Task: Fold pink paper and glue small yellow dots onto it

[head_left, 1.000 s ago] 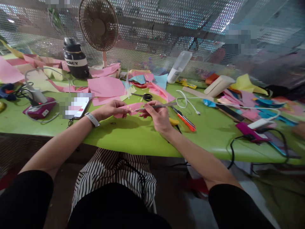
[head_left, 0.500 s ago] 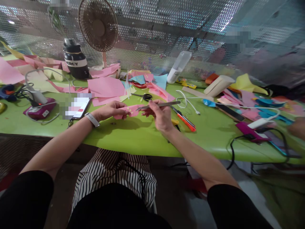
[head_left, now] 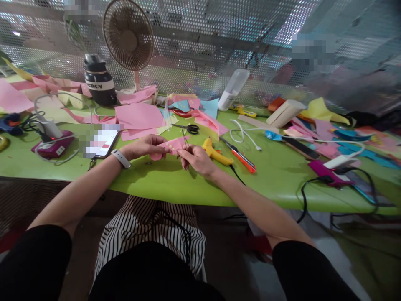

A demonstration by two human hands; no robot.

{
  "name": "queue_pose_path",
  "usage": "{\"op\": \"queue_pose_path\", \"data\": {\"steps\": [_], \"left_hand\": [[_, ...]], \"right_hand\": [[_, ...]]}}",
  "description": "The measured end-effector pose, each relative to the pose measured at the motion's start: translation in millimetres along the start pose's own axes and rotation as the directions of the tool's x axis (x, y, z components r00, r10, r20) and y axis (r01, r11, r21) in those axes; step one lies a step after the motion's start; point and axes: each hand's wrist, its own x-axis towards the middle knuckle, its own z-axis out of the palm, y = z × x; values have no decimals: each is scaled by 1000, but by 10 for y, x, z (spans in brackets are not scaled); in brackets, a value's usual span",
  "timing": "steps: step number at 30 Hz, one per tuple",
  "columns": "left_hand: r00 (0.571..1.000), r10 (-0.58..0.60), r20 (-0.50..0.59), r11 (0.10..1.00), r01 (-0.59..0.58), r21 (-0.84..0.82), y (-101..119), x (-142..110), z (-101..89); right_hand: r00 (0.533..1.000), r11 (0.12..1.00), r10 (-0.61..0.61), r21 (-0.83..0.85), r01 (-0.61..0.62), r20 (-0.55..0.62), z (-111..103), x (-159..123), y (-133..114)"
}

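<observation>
1. Holding a pink paper strip [head_left: 178,144] with pale dots, in the head view, the left hand [head_left: 141,146] keeps thumb and fingers pinched on its left end, above the table [head_left: 175,184], near the middle of the front edge.
2. The right hand [head_left: 200,161] is closed around tweezers [head_left: 184,137], whose thin prongs point upward; its fingertips are at the strip's right end, but I cannot tell if they touch it.
3. Left fingers cover one end of the strip, and the right hand hides the rest of the tweezers. The screen of the phone [head_left: 105,141] is partly masked by pixels. Papers toward the table's right edge are blurred.
4. Just right of the right hand lies a yellow glue gun [head_left: 221,157], its cord running toward the front edge; beside it is an orange utility knife [head_left: 244,161].
5. Behind the hands lie scissors [head_left: 193,129]; toward the back edge stand a dark bottle [head_left: 100,85] and a fan [head_left: 129,39].
</observation>
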Motion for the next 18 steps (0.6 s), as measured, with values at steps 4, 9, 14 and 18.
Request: {"op": "queue_pose_path", "data": {"steps": [4, 9, 14, 18], "left_hand": [[999, 8, 35, 1000, -8, -5, 33, -8, 14], [1000, 6, -14, 999, -5, 50, 54, -1, 34], [1000, -7, -16, 997, 8, 78, 64, -4, 43], [1000, -17, -18, 996, 18, 82, 43, -4, 33]], "right_hand": [[1000, 1000, 17, 25, -17, -18, 19, 5, -5], [999, 1000, 15, 8, -16, 35, 62, 7, 19], [998, 1000, 12, -18, -11, 60, 70, -5, 39], [998, 1000, 2, -14, -2, 57, 61, -17, 48]]}}
